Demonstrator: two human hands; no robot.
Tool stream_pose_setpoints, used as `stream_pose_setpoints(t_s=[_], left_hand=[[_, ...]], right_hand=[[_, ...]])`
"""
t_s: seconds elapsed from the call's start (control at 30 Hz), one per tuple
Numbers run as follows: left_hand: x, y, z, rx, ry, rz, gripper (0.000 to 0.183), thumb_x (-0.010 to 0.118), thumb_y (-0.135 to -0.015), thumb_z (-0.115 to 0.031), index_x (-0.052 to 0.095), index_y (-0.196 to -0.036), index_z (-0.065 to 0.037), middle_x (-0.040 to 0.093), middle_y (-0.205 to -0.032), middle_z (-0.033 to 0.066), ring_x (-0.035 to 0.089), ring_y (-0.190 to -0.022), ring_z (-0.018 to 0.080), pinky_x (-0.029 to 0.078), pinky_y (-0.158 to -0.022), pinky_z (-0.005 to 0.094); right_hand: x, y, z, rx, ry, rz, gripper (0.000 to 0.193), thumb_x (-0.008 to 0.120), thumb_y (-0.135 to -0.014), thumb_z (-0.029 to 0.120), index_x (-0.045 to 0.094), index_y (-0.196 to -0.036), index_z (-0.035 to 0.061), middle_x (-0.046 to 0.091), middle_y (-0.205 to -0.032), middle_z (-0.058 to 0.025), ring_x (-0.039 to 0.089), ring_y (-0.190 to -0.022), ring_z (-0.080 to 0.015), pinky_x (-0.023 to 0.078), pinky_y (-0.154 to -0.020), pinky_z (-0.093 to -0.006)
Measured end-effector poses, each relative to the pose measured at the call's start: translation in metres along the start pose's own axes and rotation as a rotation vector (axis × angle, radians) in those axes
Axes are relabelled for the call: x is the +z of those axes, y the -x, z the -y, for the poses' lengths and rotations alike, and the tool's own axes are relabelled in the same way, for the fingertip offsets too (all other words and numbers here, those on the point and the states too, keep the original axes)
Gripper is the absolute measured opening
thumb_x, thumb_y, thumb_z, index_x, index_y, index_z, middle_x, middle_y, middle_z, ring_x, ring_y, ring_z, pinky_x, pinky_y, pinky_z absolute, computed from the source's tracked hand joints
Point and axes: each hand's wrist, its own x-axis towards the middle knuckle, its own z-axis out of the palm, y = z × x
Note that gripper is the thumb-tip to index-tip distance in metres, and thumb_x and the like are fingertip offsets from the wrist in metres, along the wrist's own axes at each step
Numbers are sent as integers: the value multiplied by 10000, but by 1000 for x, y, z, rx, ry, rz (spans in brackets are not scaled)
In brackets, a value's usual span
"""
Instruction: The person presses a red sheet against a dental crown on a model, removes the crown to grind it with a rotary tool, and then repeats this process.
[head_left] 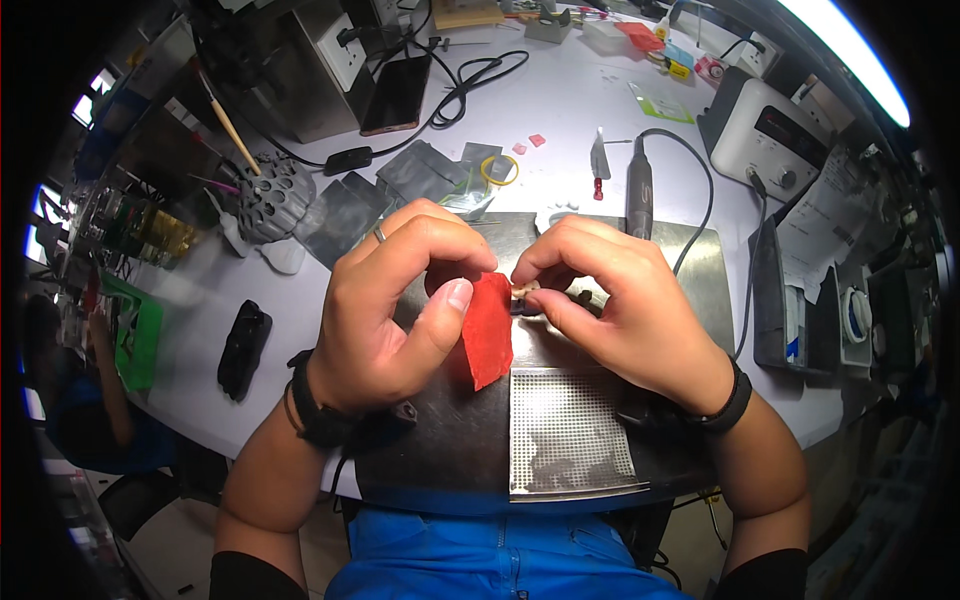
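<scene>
My left hand point(400, 300) pinches a thin, creased sheet of red paper point(488, 335) near its upper part, between thumb and fingers; the sheet hangs down with a ragged lower edge. Right beside it, my right hand point(620, 310) pinches a small cream-coloured piece point(524, 290) between thumb and forefinger. That piece is partly hidden by the fingertips, so its exact shape cannot be made out. Both hands are close together over a metal work plate point(430, 450). A perforated metal sheet point(570, 430) lies on the plate below my right hand.
Beyond the plate lie a dark handpiece point(640, 190) on a cable, a knife with a red handle point(599, 165) and a yellow ring point(500, 170). A white control box point(765, 145) stands at right. Left are a round grey tool holder point(272, 200) and a black case point(244, 348).
</scene>
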Motion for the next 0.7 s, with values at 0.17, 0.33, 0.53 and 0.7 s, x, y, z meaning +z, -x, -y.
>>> stream_pose_setpoints(t_s=[0.17,0.33,0.53,0.7], left_hand=[[-2,0,-3,-1,0,-26,217,611,-967,-108,664,-1122,34,648,-1065,135,606,-968,198,492,-890,330],[0,-1,0,-8,11,2,208,615,-968,-91,663,-1122,40,654,-1074,140,615,-984,212,499,-912,339],[2,-2,-3,5,6,26,198,621,-967,-59,667,-1126,49,662,-1090,154,626,-1008,232,512,-933,353],[4,-1,-2,-4,5,10,197,624,-967,-49,670,-1128,54,659,-1087,159,626,-1007,233,513,-934,351]], right_hand=[[0,0,-1,-18,6,-4,192,721,-873,-39,690,-1058,2,715,-979,-142,736,-868,-295,589,-780,-383],[2,0,-1,-12,9,-2,191,718,-872,-40,691,-1056,2,717,-984,-144,739,-872,-297,589,-779,-385],[3,0,-1,-28,20,9,187,739,-860,-19,689,-1037,15,712,-977,-135,719,-910,-325,580,-810,-415],[4,-1,-2,-98,211,36,175,792,-852,-29,704,-987,39,720,-962,-76,693,-926,-270,555,-831,-374]])
